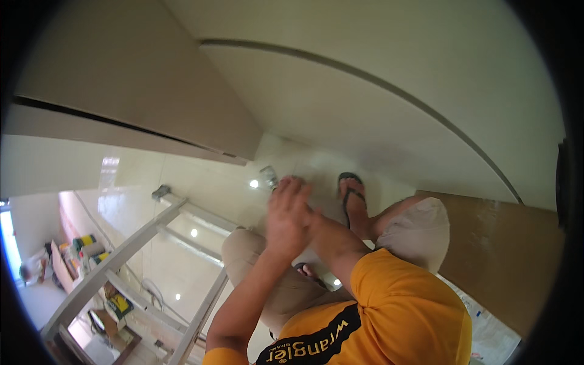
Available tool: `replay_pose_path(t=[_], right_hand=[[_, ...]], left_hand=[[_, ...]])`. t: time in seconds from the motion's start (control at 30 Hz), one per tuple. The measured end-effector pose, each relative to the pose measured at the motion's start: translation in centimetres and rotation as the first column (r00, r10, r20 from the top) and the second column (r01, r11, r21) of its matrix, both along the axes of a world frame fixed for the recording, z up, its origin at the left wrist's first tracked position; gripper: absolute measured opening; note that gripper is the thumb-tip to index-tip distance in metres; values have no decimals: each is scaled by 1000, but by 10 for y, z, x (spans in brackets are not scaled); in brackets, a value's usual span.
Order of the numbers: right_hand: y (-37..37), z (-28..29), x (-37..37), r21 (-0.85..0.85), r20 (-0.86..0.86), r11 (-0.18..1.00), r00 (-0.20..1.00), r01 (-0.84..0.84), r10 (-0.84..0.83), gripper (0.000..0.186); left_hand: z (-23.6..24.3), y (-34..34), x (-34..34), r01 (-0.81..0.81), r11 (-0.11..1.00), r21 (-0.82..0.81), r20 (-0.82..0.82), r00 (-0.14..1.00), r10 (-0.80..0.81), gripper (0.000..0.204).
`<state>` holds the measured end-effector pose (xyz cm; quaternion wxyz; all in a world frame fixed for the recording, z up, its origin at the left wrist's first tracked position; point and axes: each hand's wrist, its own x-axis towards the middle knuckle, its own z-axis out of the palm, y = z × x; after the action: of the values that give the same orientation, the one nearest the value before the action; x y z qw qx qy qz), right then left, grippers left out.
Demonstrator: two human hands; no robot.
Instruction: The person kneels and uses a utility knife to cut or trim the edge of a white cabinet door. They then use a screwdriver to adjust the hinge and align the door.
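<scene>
My left hand (286, 219) lies over my right hand (311, 219) above the floor between my legs, fingers extended and slightly blurred. My right hand is mostly hidden behind it, so I cannot make out its fingers or anything between them. A small shiny object (268, 176) that I cannot make out is on the tiled floor just beyond my hands, near my sandalled feet (356, 207).
An aluminium ladder (140, 237) stands at my left, with assorted packages (91, 255) and a cable behind it. A grey-brown panel (146, 85) and a pale panel (389, 121) enclose the space ahead. A brown board (486, 255) is at my right.
</scene>
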<state>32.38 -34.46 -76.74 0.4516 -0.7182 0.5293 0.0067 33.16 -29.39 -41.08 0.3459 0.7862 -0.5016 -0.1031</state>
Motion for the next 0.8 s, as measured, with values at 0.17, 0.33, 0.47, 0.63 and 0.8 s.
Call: replay_pose_path(t=[0.17,0.33,0.47,0.63,0.8], right_hand=[[8,51,-50,-156,-231,895,897,-417,378,76],[41,69,-43,-223,-290,812,832,-539,472,66],[42,61,-38,-132,-320,837,822,-532,471,52],[53,55,-106,-110,-311,731,722,-673,618,35],[66,57,-160,-62,-236,586,583,-808,778,46]], left_hand=[[67,-137,-55,337,851,-403,351,915,-197,67],[114,-170,-34,340,886,-315,633,771,-72,62],[121,-154,-46,300,880,-368,512,855,-78,42],[108,-70,-59,227,805,-548,360,933,-18,32],[100,48,-21,199,834,-515,366,931,4,25]])
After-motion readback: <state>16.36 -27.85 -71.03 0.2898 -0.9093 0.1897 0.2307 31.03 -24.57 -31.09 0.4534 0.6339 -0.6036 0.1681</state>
